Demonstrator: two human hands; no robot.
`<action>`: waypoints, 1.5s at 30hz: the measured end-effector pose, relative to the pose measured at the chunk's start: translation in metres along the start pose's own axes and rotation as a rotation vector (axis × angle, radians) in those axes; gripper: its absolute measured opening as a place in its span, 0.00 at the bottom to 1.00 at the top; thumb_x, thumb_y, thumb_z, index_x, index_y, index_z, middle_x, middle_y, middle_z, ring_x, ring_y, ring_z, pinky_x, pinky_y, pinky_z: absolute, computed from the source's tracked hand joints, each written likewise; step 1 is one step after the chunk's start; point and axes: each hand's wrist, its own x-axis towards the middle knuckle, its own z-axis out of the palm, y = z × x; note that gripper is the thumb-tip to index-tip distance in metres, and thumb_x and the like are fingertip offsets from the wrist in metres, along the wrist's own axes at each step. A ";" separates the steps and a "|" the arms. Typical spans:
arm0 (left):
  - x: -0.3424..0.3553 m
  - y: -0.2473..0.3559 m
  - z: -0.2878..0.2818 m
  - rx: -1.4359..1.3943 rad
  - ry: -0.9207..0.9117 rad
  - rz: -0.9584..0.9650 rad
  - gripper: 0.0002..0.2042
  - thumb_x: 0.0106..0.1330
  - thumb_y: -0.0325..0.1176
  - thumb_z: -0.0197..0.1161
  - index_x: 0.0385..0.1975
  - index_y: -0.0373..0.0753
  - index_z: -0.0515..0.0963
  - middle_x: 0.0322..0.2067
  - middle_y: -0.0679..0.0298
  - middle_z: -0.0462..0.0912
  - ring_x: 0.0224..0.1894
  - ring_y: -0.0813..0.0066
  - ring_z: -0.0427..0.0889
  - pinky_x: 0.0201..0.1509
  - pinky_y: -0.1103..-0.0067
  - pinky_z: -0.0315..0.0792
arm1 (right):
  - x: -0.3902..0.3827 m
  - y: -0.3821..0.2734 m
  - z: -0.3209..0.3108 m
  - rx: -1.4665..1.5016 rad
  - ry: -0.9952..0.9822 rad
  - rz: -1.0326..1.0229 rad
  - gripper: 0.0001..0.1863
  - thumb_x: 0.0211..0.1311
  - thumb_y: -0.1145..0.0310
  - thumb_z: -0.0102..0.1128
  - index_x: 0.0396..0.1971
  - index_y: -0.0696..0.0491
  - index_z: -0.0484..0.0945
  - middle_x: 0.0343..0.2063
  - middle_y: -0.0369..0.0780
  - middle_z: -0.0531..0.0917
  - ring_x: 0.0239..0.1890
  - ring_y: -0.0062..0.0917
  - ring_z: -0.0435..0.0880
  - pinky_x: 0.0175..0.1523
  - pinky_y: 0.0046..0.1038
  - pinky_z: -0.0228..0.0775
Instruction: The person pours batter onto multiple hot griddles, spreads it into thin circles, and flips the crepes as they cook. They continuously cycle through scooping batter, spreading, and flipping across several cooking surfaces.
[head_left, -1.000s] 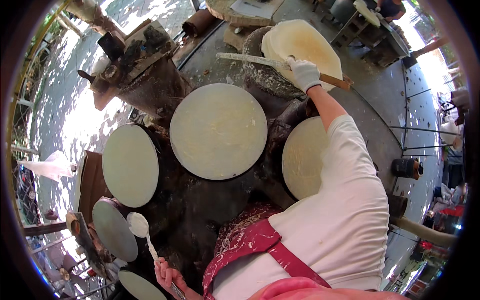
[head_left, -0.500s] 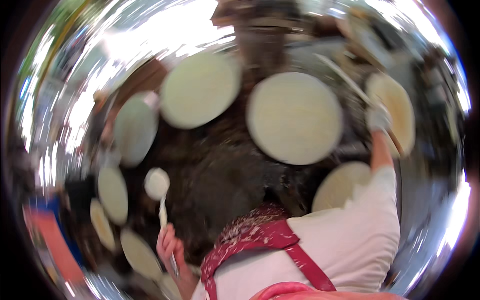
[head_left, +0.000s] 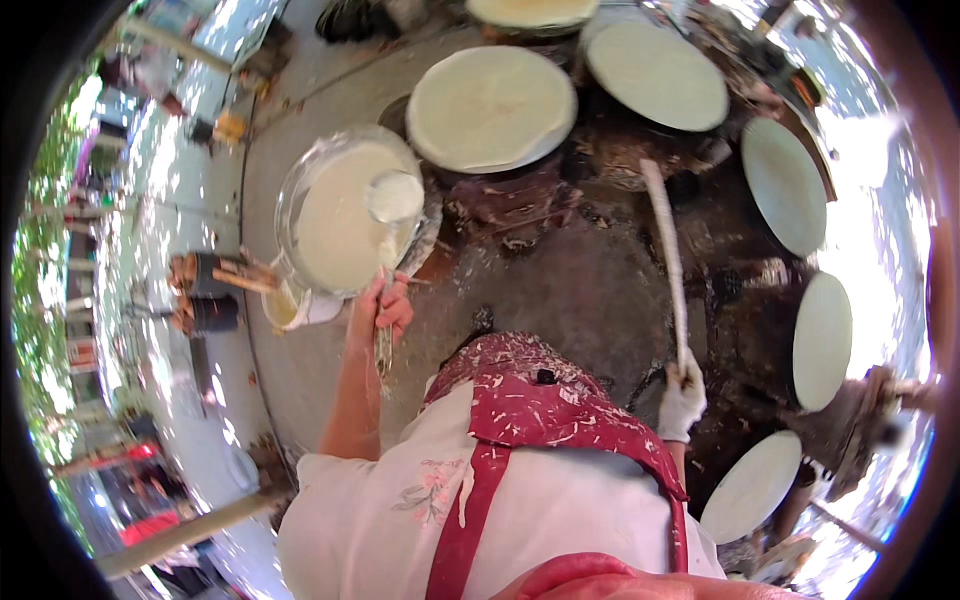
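Observation:
My bare left hand is closed around the handle of a metal ladle coated in pale batter. The ladle's head is over, or dipped in, a large bowl of pale liquid batter; I cannot tell which. My right hand, in a white glove, grips a long, flat, whitish stick that points away from me over the dark sooty ground. A red, batter-spattered apron covers my front.
Round pale griddles curve ahead and to my right. A small white bucket stands beside the bowl. Dark containers with wooden pieces are at the left. A wooden pole lies near the lower left.
My body and view have turned, bringing the batter bowl into view. The ladle has moved over to it. The stick has left the stack of pale sheets and now hangs over the dark ground.

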 end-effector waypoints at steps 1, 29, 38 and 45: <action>0.013 0.035 -0.023 0.266 0.047 0.137 0.17 0.77 0.45 0.50 0.41 0.33 0.70 0.17 0.75 0.60 0.10 0.86 0.57 0.15 0.85 0.52 | 0.010 -0.034 0.045 -0.039 -0.132 -0.032 0.21 0.64 0.79 0.62 0.56 0.65 0.74 0.55 0.45 0.80 0.55 0.26 0.79 0.61 0.26 0.69; 0.212 0.023 -0.290 0.121 0.188 -0.290 0.21 0.76 0.51 0.46 0.37 0.36 0.70 0.15 0.75 0.55 0.12 0.83 0.52 0.19 0.79 0.53 | -0.049 -0.081 0.373 -0.652 -1.050 0.419 0.31 0.69 0.51 0.55 0.65 0.55 0.69 0.55 0.48 0.80 0.58 0.27 0.78 0.61 0.25 0.66; 0.074 0.046 -0.166 -0.837 -0.202 -0.116 0.14 0.78 0.37 0.45 0.45 0.28 0.67 0.20 0.77 0.62 0.14 0.90 0.62 0.24 0.85 0.58 | -0.043 -0.056 0.278 -0.125 -1.288 0.457 0.31 0.70 0.57 0.56 0.66 0.60 0.66 0.64 0.41 0.74 0.63 0.19 0.71 0.67 0.19 0.57; -0.046 0.179 -0.071 -0.248 -0.462 0.357 0.16 0.78 0.39 0.47 0.44 0.29 0.70 0.19 0.77 0.61 0.08 0.89 0.55 0.19 0.86 0.53 | -0.019 -0.187 0.259 0.312 -1.101 0.157 0.28 0.65 0.75 0.61 0.65 0.60 0.69 0.54 0.34 0.79 0.35 0.08 0.73 0.40 0.13 0.68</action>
